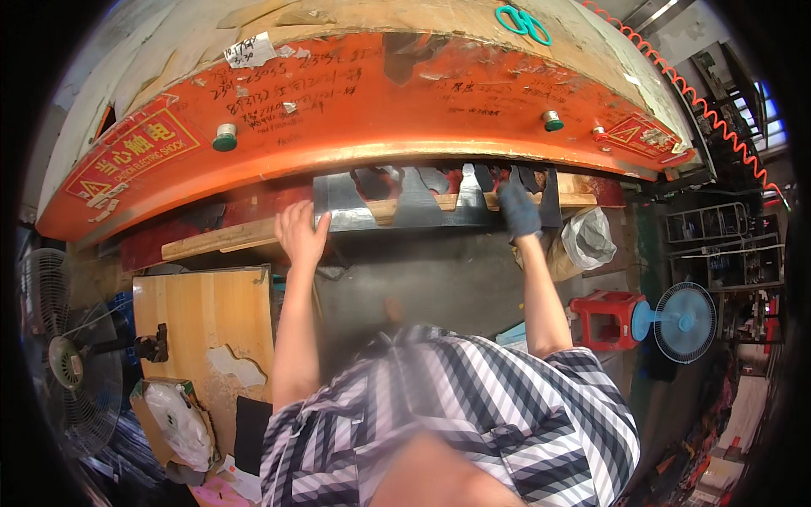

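A dark, shiny sheet (341, 207) with curved cut-outs along its far side lies across a wooden strip (228, 238), below the orange machine front. My bare left hand (302, 234) is at the sheet's left end, its fingers spread and its thumb beside the edge. In a dark glove, my right hand (519, 213) is on the right part of the sheet, its fingers close together over the near edge. The glove hides that bit of the sheet, and the undersides of the fingers do not show.
The orange machine beam (363, 110) spans the far side, with green buttons and teal-handled scissors (524, 25) on top. A wooden table (203, 313) and a fan (68, 359) stand left. An open sack (587, 239), red stool (604, 318) and blue fan (684, 321) are right.
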